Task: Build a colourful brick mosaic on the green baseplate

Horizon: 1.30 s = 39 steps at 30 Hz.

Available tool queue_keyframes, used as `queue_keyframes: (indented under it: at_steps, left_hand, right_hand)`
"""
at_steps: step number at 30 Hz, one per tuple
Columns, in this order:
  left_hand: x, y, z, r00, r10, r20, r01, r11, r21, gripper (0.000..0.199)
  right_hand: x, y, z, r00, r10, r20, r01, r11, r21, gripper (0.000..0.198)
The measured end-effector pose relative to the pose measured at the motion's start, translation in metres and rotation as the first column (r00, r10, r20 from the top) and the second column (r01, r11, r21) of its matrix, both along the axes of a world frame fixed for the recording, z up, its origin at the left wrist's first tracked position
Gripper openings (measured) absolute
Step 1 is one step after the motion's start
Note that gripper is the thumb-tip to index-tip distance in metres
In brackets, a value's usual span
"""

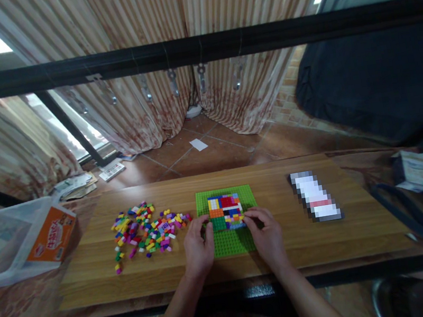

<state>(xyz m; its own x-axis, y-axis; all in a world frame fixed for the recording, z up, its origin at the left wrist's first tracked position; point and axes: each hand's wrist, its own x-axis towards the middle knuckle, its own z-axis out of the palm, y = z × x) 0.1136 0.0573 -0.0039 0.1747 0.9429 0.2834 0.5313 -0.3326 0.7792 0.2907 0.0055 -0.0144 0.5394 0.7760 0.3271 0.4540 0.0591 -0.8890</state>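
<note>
A green studded baseplate lies on the wooden table in front of me. On it sits a flat, many-coloured patch of building bricks, with red, white, orange, blue and dark green areas. My left hand is at the patch's left edge, its fingers bent and thumb close to them. At the lower right corner of the patch, my right hand has thumb and forefinger drawn together. Any small piece between the fingertips of either hand is hidden. Loose building bricks of many colours lie scattered left of the baseplate.
A phone with a blurred screen rests on the right of the table. A clear plastic box with an orange label stands at the left. A black bar crosses beyond the table, before striped curtains.
</note>
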Motion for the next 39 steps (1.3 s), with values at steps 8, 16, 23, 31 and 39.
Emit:
queue_keyframes:
  at_steps: [8,16,23,31,39]
  left_hand:
    - [0.0,-0.001,0.001,1.0,-0.024,-0.002,0.024,1.0,0.006,0.02]
    - [0.0,0.0,-0.001,0.999,-0.032,-0.013,0.032,0.999,0.036,0.019]
    - [0.001,-0.001,-0.002,1.0,-0.017,-0.004,0.017,0.999,0.037,0.019]
    - [-0.001,-0.004,-0.001,1.0,-0.018,0.024,0.017,0.998,0.057,0.019]
    - [0.001,-0.013,0.003,1.0,-0.014,-0.015,0.014,0.999,0.053,0.02]
  right_hand:
    - [0.006,0.011,-0.001,0.978,-0.003,-0.207,-0.016,0.995,-0.094,0.015]
    - [0.006,0.018,0.007,0.96,-0.03,-0.279,-0.035,0.974,-0.224,0.013]
    - [0.008,0.019,0.008,0.969,-0.009,-0.245,-0.05,0.972,-0.231,0.014]
    - [0.021,0.008,-0.009,0.917,0.038,-0.398,-0.074,0.994,-0.076,0.039]
    - [0.01,-0.003,-0.011,0.989,0.133,0.062,-0.129,0.99,-0.057,0.041]
